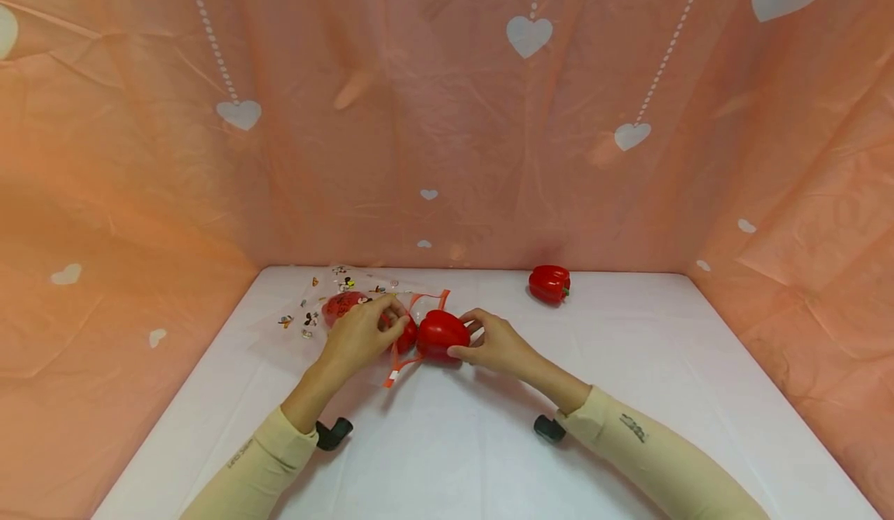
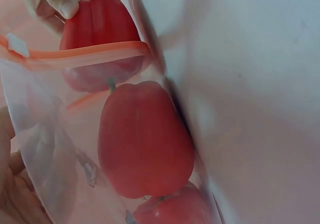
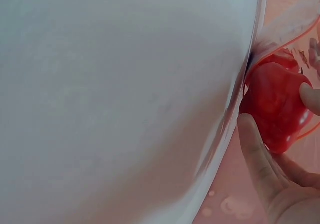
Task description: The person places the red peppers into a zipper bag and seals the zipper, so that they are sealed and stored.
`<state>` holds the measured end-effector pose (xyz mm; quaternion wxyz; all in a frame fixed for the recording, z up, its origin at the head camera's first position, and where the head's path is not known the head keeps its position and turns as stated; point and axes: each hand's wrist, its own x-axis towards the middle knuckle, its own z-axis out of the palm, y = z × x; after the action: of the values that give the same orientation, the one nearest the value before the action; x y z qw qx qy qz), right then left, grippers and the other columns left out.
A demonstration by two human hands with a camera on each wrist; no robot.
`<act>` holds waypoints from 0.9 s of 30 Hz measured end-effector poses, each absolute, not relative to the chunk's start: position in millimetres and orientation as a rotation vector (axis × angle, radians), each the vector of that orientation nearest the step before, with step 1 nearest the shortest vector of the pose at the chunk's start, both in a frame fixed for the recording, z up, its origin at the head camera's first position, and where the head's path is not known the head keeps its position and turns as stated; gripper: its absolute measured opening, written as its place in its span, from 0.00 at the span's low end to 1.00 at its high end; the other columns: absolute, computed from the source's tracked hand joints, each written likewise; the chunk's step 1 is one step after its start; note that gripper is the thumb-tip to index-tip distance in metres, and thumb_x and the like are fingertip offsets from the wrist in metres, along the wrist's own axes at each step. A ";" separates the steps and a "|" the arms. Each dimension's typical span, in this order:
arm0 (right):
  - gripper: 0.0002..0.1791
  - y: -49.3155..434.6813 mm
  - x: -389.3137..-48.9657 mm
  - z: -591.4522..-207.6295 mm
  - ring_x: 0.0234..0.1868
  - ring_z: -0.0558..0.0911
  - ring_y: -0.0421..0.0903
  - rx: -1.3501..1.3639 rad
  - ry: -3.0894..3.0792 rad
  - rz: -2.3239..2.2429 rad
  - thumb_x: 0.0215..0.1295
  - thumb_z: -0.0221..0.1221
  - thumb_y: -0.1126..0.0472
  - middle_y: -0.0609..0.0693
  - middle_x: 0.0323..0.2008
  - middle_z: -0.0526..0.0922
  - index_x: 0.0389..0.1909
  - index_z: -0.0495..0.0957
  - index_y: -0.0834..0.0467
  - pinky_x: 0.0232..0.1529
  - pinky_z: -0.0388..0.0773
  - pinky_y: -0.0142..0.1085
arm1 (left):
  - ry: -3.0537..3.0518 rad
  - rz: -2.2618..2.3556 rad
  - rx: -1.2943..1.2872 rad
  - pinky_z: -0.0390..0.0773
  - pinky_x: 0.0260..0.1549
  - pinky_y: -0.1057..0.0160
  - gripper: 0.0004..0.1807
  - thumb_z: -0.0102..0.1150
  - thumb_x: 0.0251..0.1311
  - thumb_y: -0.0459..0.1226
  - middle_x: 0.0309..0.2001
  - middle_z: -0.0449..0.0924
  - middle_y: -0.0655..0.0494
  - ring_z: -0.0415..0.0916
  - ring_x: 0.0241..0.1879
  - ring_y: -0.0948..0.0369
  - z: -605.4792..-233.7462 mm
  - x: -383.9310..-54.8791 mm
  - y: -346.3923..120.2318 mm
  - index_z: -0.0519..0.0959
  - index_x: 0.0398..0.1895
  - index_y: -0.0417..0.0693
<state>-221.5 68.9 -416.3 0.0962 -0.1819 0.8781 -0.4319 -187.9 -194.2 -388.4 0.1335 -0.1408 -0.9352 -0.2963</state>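
Note:
A clear zip bag point(image 1: 293, 332) with cartoon prints and an orange zip edge point(image 2: 90, 52) lies on its side, mouth to the right. Inside it are two red bell peppers point(image 2: 145, 139). My left hand point(image 1: 363, 334) is over the bag near its mouth, its fingers holding the upper film. My right hand point(image 1: 499, 343) grips another red bell pepper point(image 1: 441, 335) between thumb and fingers. This pepper sits partly within the bag's mouth, past the orange edge, against the pepper behind it. In the right wrist view the right hand's fingers spread around the held pepper point(image 3: 275, 103).
One more red bell pepper point(image 1: 549, 284) lies at the back of the white table point(image 1: 628, 349), right of the bag. An orange curtain point(image 1: 475, 155) with white hearts closes off the back and sides. Dark wrist-camera mounts point(image 1: 335, 433) hang beneath both wrists.

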 end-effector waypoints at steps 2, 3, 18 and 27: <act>0.32 67.1 -222.0 -417.0 0.42 0.88 0.46 -0.540 2.588 -1.295 0.64 0.77 0.54 0.56 0.54 0.85 0.65 0.77 0.60 0.40 0.89 0.40 | -2.710 -0.865 -0.410 0.75 0.28 0.61 0.04 0.70 0.70 0.39 0.30 0.83 0.62 0.74 0.28 0.63 -388.4 -187.9 -194.2 0.84 0.41 0.52; 0.32 66.3 -222.4 -417.6 0.41 0.88 0.46 -0.544 2.581 -1.302 0.64 0.77 0.54 0.57 0.54 0.85 0.65 0.77 0.60 0.40 0.89 0.40 | -2.711 -0.868 -0.410 0.75 0.28 0.61 0.04 0.70 0.70 0.39 0.30 0.83 0.62 0.74 0.28 0.63 -388.4 -187.9 -194.1 0.84 0.41 0.53; 0.32 51.7 -222.1 -416.6 0.33 0.90 0.46 -0.558 2.488 -1.411 0.65 0.75 0.57 0.61 0.52 0.84 0.64 0.74 0.67 0.36 0.88 0.39 | -2.725 -0.861 -0.400 0.78 0.28 0.62 0.05 0.71 0.69 0.39 0.33 0.85 0.59 0.77 0.29 0.62 -388.4 -188.2 -193.2 0.84 0.43 0.51; 0.33 41.9 -224.1 -418.6 0.33 0.92 0.51 -0.494 2.398 -1.510 0.65 0.76 0.60 0.62 0.49 0.84 0.65 0.74 0.68 0.36 0.89 0.41 | -2.740 -0.861 -0.382 0.79 0.28 0.62 0.06 0.70 0.70 0.40 0.34 0.87 0.59 0.80 0.31 0.61 -387.0 -188.3 -193.5 0.84 0.43 0.51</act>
<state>-224.1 41.9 -418.6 0.1322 -0.1704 0.8262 -0.5204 -188.3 -193.5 -387.0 0.1219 -0.1309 -0.9386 -0.2951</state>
